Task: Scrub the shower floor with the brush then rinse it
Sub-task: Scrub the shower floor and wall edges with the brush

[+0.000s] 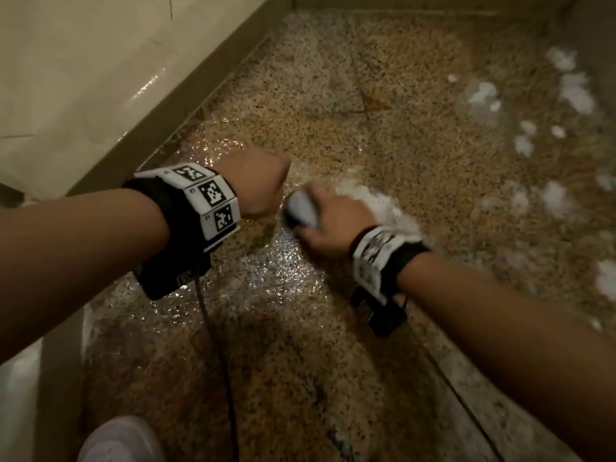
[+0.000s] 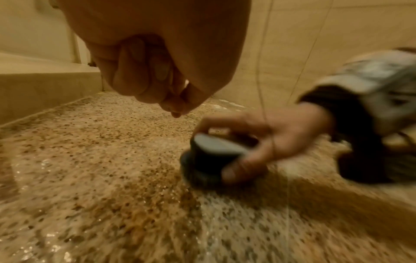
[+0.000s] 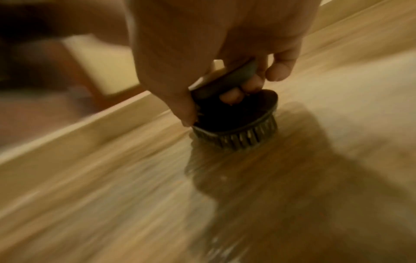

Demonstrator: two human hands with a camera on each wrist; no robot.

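The speckled brown shower floor (image 1: 400,135) is wet and glistens near the middle. My right hand (image 1: 330,221) grips the grey knob of a round dark scrub brush (image 1: 300,208) and holds its bristles (image 3: 238,138) down on the floor (image 3: 112,195). White foam (image 1: 376,201) lies just beyond that hand. My left hand (image 1: 263,185) hovers just left of the brush, fingers curled into a fist (image 2: 153,76) with nothing in it. From the left wrist view the brush (image 2: 211,158) and the right hand (image 2: 276,135) show blurred.
A beige tiled wall and low curb (image 1: 160,118) run along the left. Clumps of white foam (image 1: 573,88) dot the floor at the right. A white shoe (image 1: 120,438) stands at the bottom left. A thin black cable (image 1: 213,328) hangs from the left wrist.
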